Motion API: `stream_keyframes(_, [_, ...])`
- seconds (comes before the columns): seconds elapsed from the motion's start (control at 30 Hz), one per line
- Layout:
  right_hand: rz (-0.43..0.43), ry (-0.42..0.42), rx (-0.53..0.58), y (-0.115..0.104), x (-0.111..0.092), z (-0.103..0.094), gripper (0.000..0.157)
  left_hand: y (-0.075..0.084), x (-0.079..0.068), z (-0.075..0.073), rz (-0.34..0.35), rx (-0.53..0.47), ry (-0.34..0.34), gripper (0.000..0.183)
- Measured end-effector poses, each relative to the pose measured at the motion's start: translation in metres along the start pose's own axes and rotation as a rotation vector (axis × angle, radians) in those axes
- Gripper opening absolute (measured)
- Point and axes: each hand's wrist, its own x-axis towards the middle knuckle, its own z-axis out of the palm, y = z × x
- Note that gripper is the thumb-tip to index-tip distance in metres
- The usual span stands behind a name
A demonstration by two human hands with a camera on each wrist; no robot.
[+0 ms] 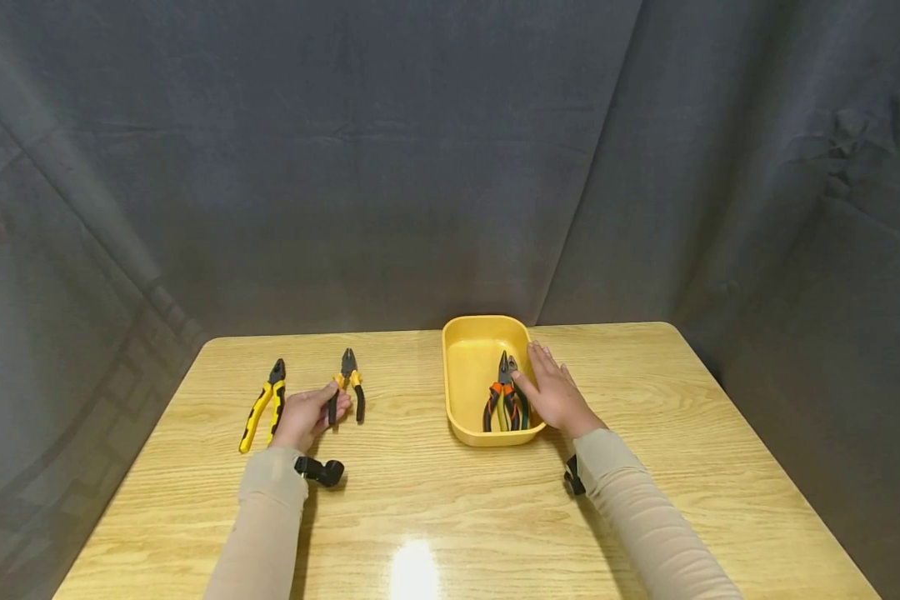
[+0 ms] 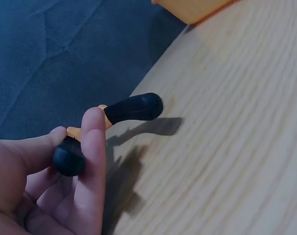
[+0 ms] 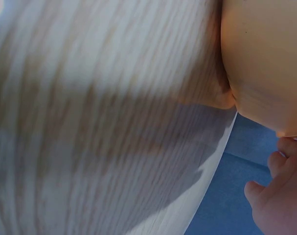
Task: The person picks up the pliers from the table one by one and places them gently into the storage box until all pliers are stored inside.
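My left hand (image 1: 311, 414) pinches one handle of a pair of combination pliers (image 1: 348, 364) with yellow-and-black grips. In the left wrist view, thumb and fingers lie around one black handle end (image 2: 69, 157), while the other handle (image 2: 136, 106) sticks out free above the table. My right hand (image 1: 558, 398) rests at the right rim of a yellow plastic bin (image 1: 456, 367), its fingers fairly straight along the outside and the thumb over the rim. Inside the bin lie orange-and-black long-nose pliers (image 1: 504, 392), partly covering other pliers with green and yellow handles.
Another pair of yellow-and-black pliers (image 1: 257, 414) lies on the wooden table (image 1: 420, 492), left of my left hand. A dark grey curtain (image 1: 390, 167) hangs behind the table's back edge and along the sides.
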Motion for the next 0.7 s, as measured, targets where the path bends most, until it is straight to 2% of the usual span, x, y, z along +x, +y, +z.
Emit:
stream_keyframes(0.23, [-0.004, 0.000, 0.014, 0.000, 0.001, 0.000, 0.074, 0.002, -0.002, 0.001, -0.049, -0.098, -0.055, 0.047])
stream_keyframes(0.4, [0.002, -0.001, 0.014, 0.001, 0.000, 0.001, 0.074, 0.003, -0.003, 0.003, -0.074, -0.158, -0.098, 0.042])
stream_keyframes(0.53, [-0.001, 0.005, 0.016, 0.000, 0.001, 0.002, 0.074, 0.003, -0.004, 0.005, -0.079, -0.181, -0.120, 0.040])
stream_keyframes(0.7, [-0.003, 0.013, 0.015, 0.001, 0.002, 0.003, 0.074, 0.003, -0.004, 0.011, -0.070, -0.199, -0.148, 0.048])
